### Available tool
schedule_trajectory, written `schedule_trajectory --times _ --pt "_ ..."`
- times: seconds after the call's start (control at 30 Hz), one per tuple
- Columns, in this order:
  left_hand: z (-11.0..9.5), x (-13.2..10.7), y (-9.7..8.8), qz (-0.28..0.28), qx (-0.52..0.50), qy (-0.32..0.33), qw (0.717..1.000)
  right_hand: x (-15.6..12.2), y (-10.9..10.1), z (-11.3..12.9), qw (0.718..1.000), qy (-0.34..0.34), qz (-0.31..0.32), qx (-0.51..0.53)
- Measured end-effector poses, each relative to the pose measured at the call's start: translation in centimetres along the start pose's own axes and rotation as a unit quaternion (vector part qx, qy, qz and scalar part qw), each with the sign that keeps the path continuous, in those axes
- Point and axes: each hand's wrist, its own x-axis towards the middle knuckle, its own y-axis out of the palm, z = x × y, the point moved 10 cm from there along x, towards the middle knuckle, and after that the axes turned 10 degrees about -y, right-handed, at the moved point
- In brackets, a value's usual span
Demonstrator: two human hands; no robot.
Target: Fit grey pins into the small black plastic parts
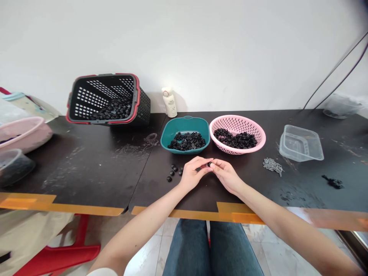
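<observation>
My left hand [195, 173] and my right hand [226, 176] meet above the dark tabletop [92, 168], their fingertips pinching a small black round plastic piece [209, 164] between them. Several matching black pieces [174, 172] lie loose just left of my left hand. Directly ahead, a teal tub [184, 123] holds a heap of black pieces. Beside it, a pink perforated bowl [238, 122] holds another heap. Neither hand touches either container.
A tilted black-and-red basket [105, 99] holds more black pieces at the back left, near a white bottle [169, 102]. To the right are a clear plastic box [301, 143], small grey pegs [272, 166] and a black clump [333, 182]. A pink basin [23, 134] sits far left.
</observation>
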Motion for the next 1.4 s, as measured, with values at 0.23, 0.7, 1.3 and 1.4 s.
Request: schedule_trajectory --times 0.23,0.7,1.3,1.4 --pt "-1.2 -0.2 -0.6 -0.010 0.073 0.060 0.996 0.0 0.6 -1.0 0.995 0.068 0.038 0.070" --pt "-0.9 -0.6 0.1 -0.008 0.128 0.054 0.990 0.3 -0.8 -1.2 0.997 0.073 0.009 0.038" --pt "-1.9 -0.7 -1.2 -0.056 0.132 0.074 0.987 0.5 -3.2 4.9 0.926 -0.166 -0.086 -0.327" --pt "-1.8 -0.5 -0.4 -0.019 0.138 0.054 0.989 0.5 -2.5 5.6 0.917 -0.184 -0.065 -0.348"
